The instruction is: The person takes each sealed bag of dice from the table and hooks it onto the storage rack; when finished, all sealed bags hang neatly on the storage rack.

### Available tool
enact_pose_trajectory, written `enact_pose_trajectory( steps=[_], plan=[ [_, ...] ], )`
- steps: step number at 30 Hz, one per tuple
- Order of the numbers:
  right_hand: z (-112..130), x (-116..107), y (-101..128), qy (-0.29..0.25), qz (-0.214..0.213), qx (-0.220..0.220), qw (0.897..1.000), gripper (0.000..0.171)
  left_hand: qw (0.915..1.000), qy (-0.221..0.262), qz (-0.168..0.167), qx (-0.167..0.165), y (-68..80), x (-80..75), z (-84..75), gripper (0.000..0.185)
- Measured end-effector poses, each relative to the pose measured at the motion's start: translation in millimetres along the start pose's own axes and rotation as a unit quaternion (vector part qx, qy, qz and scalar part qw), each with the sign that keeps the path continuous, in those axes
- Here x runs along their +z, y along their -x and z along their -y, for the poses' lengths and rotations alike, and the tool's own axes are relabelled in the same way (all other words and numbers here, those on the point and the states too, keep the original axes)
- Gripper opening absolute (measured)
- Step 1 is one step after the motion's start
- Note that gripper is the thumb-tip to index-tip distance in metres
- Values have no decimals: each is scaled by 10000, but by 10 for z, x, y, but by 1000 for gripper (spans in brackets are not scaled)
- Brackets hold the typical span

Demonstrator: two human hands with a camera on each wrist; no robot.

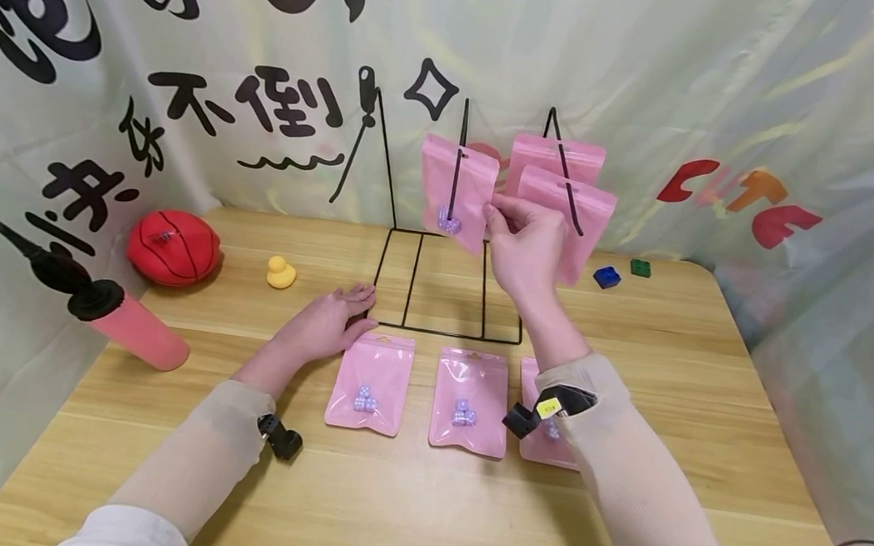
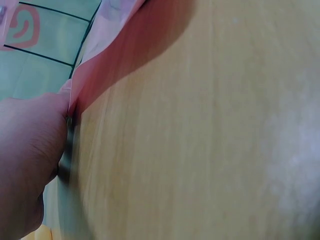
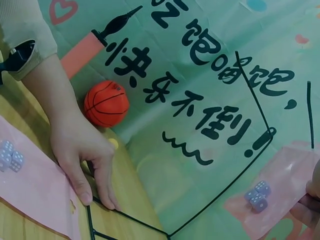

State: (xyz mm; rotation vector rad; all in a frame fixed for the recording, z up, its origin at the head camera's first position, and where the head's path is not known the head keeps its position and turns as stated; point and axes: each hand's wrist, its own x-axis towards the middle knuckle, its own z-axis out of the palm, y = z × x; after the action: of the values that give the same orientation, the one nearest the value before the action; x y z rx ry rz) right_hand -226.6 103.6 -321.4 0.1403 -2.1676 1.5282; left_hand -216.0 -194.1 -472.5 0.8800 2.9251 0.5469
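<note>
A black wire rack (image 1: 447,286) stands at the back of the wooden table (image 1: 700,389). A pink pouch with lilac dice (image 1: 459,192) hangs on its middle hook, and my right hand (image 1: 495,214) pinches that pouch's right edge. The right wrist view shows the same pouch (image 3: 265,200) with my fingertips (image 3: 306,212) at its corner. Two more pink pouches (image 1: 562,193) hang on the right hook behind my hand. My left hand (image 1: 360,306) lies flat, fingers straight, on the rack's base wire (image 3: 125,215). Three pink dice pouches (image 1: 370,383) lie in a row on the table, the right one partly under my forearm.
A red basketball (image 1: 173,247), a small yellow duck (image 1: 281,273) and a pink hand pump (image 1: 129,325) sit at the left. A blue block (image 1: 606,277) and a green block (image 1: 640,268) lie at the back right. A printed cloth backdrop (image 1: 719,90) closes off the back and sides.
</note>
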Motion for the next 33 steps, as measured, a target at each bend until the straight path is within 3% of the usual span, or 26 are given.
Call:
enact_pose_trajectory(
  steps=[10, 17, 20, 27, 33],
  plan=[
    [-44, -110, 52, 395, 290, -168, 9987, 21, 10000, 30, 55, -26, 8, -1, -18, 57],
    [-106, -351, 212, 823, 552, -459, 9940, 25, 10000, 42, 4, -12, 7, 6, -3, 57],
    [-145, -466, 269, 744, 746, -537, 9930, 23, 10000, 48, 5, -28, 5, -5, 0, 57],
    [-241, -793, 405, 566, 1395, -178, 9884, 23, 10000, 47, -49, 40, -7, -21, 0, 56],
    [-443, -1121, 571, 851, 2012, 237, 9756, 24, 10000, 14, -28, 53, -16, 1, -5, 57]
  ],
)
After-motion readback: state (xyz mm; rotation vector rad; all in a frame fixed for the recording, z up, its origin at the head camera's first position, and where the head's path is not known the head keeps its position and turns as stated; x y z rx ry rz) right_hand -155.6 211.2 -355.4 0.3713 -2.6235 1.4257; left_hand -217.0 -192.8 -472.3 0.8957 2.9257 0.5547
